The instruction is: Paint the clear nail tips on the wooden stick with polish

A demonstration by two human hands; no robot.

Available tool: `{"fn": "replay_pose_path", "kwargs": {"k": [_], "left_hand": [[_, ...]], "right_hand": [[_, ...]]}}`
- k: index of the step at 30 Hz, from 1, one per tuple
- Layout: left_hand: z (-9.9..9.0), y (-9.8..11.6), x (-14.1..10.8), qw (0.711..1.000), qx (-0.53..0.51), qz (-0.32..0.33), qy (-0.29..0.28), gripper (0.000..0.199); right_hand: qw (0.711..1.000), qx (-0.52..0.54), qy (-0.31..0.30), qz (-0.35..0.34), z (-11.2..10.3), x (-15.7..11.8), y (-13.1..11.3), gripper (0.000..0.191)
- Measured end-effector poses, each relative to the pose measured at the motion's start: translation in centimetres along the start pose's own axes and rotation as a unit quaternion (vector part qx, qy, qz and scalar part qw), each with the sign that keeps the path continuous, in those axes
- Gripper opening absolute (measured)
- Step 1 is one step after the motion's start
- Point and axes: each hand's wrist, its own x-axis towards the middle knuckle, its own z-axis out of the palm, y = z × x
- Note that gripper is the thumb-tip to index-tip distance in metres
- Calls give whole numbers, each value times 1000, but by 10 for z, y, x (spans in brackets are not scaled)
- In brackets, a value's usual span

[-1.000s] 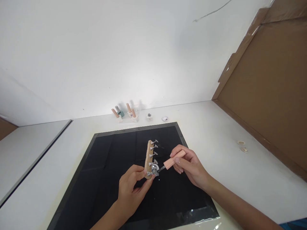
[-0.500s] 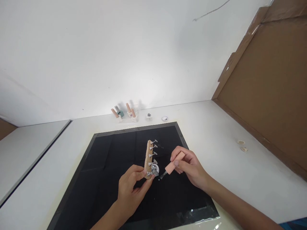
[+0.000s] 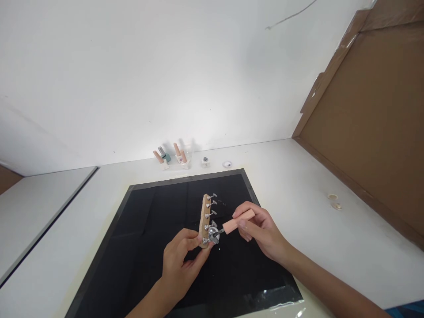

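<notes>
Holder (image 3: 204, 218): light, stiff wood; left hand (image 3: 180, 265) pinches its base. Right hand (image 3: 261, 229) fingers grip brush cap (image 3: 238, 220), silver tips fragile.

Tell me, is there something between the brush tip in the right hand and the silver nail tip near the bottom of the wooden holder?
Nothing visible is between them. The brush held by the right hand reaches the lower nail tips directly; the left hand grips the wooden holder from below, clear of that side.
</notes>
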Motion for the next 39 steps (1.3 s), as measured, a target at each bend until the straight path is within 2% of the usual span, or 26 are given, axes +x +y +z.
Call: {"fn": "replay_pose_path", "kwargs": {"k": [8,15,24,39], "left_hand": [[0,0,-1,1000,-9,2,-6,21],[0,-1,-1,1000,-7,5,-4,22],[1,0,0,1000,-4,2,-1,21],[-1,2,1,1000,-1,9,0,21]], "right_hand": [[999,-38,15,26,1,-1,-1,16],[998,-63,20,21,0,0,1,13],[1000,9,3,17,-1,-1,1,16],[999,-32,-3,38,-1,1,1,17]]}}
